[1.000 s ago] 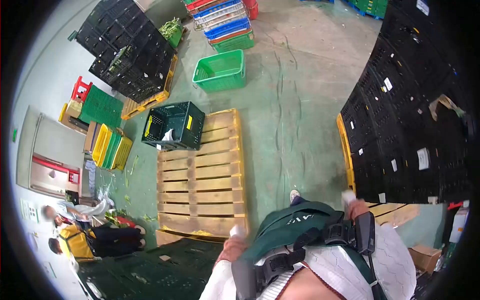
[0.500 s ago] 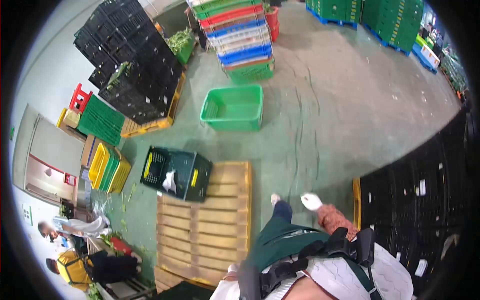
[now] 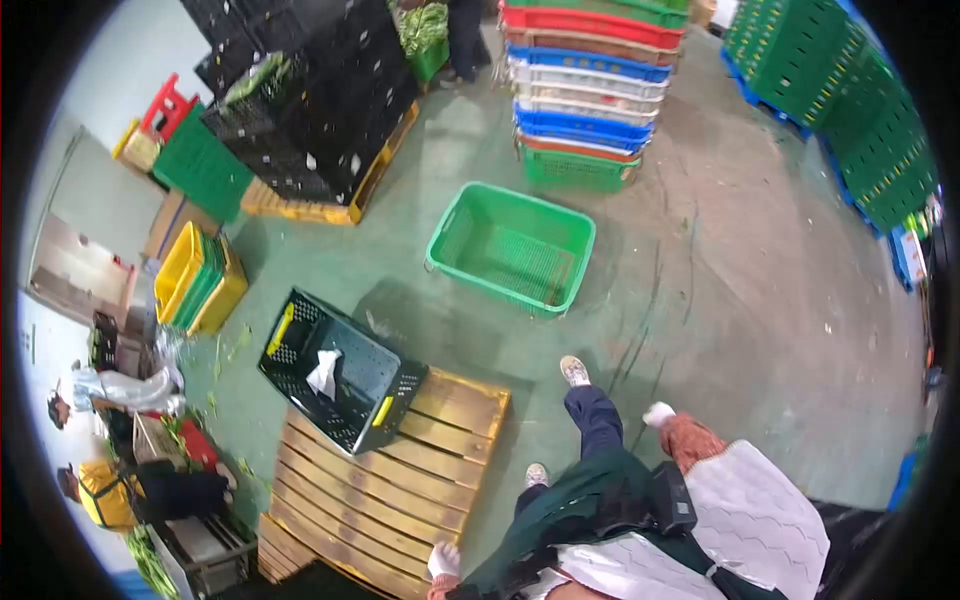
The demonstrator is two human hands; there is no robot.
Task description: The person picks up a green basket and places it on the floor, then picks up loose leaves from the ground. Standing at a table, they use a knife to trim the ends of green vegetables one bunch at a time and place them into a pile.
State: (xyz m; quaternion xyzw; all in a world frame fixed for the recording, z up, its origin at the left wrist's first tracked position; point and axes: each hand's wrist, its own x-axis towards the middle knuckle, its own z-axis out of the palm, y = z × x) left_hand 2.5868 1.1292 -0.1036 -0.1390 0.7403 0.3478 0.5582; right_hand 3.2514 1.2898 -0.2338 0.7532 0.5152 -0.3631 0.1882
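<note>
Black plastic crate (image 3: pixel 400 395) sits ahead and to the left, long axis slanting far-left to near-right over the wooden pallet's (image 3: pixel 380 490) far end, nearer the left hand (image 3: pixel 443 560) than the right hand (image 3: pixel 658 414), both seemingly empty, finger closure unclear, no lettering legible.

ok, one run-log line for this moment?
left hand: near wooden pallet | right hand: above floor | black crate: overhanging pallet | green crate: on floor
</note>
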